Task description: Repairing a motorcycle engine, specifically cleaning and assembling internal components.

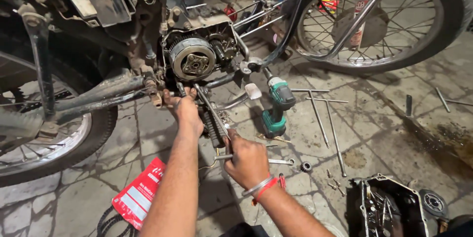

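Observation:
A motorcycle stands with its side cover off, showing the round clutch (192, 59) in the engine. My left hand (185, 111) reaches up to the engine's lower edge, its fingertips pinched on a small dark fitting (181, 89) just below the clutch. My right hand (248, 162) is closed around the crossbar end of a long T-handle wrench (212, 110), whose shaft slants up to the engine beside my left fingers. The wrench passes in front of a black ribbed footpeg (212, 129). Red and silver bangles sit on my right wrist.
A green cordless drill (276, 109) stands on the stone floor right of the wrench. Two T-handle wrenches (326, 123) lie beyond it. A small gear (306, 166), loose bolts and the removed engine cover (389, 207) lie at the lower right. A red packet (140, 192) lies lower left. Wheels (379, 25) flank the engine.

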